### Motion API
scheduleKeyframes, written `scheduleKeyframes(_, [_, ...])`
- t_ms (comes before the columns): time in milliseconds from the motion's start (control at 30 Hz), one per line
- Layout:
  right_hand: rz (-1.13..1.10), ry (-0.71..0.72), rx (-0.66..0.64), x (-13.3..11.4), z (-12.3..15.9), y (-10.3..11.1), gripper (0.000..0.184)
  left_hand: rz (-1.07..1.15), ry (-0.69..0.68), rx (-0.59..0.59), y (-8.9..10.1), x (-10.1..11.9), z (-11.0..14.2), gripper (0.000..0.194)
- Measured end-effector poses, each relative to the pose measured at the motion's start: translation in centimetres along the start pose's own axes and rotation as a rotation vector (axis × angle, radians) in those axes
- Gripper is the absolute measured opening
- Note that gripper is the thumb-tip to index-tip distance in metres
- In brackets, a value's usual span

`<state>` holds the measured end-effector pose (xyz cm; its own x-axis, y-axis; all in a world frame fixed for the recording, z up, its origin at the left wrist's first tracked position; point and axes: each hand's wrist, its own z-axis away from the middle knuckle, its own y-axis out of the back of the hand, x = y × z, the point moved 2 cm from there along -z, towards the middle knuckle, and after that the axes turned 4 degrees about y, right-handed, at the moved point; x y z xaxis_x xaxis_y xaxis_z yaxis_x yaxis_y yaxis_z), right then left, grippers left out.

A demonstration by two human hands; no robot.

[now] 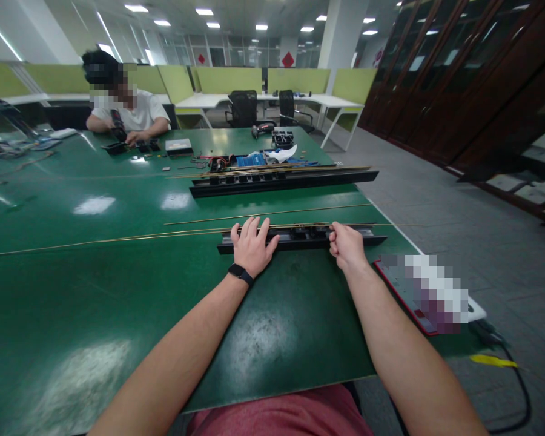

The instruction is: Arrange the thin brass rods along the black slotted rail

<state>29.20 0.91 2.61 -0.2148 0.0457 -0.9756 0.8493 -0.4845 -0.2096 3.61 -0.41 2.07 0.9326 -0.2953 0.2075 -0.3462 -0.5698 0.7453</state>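
A black channel-shaped bar (pixel 300 244) lies crosswise on the green table in front of me, with small black blocks inside it. Thin brass-coloured rods (pixel 131 237) run along its far side and stick out well past its left end. My left hand (pixel 253 247) rests over the left part of the bar, fingers spread. At the right part, my right hand (pixel 349 247) is closed, thumb and forefinger pinched at a thin brass rod that extends beyond it to the right. Another brass rod (pixel 213 218) lies apart on the table, just behind the bar.
Farther back lies a longer black channel bar (pixel 281 186) with rods on it and blue parts (pixel 251 159) behind. A co-worker (pixel 138 112) sits at the far left. A power drill (pixel 262 129) and white box (pixel 178 147) stand at the back. A red-edged panel (pixel 397 290) lies near the right table edge.
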Motion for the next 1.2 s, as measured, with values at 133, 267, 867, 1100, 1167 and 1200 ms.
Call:
scheduleKeyframes(133, [0.004, -0.008, 0.001, -0.06, 0.07, -0.03, 0.013, 0.008, 0.004, 0.000, 0.02, -0.01, -0.02, 0.051])
scheduleKeyframes(267, [0.007, -0.013, 0.005, -0.13, 0.16, -0.09, 0.014, 0.014, 0.007, -0.004, -0.02, -0.02, -0.02, 0.051])
scheduleKeyframes(867, [0.000, -0.002, -0.004, -0.03, 0.10, -0.02, 0.014, 0.003, 0.012, -0.018, 0.06, 0.12, -0.05, 0.052])
scheduleKeyframes(1100, [0.002, 0.008, -0.002, -0.09, 0.20, -0.11, 0.018, 0.024, 0.020, -0.032, 0.20, 0.09, -0.09, 0.052])
scheduleKeyframes(1167, [0.004, 0.007, 0.003, -0.13, 0.23, -0.12, 0.018, 0.021, 0.021, -0.034, 0.23, 0.10, -0.09, 0.052])
scheduleKeyframes(1200, [0.005, 0.005, 0.004, -0.13, 0.24, -0.12, 0.018, 0.019, 0.020, -0.036, 0.24, 0.11, -0.09, 0.052])
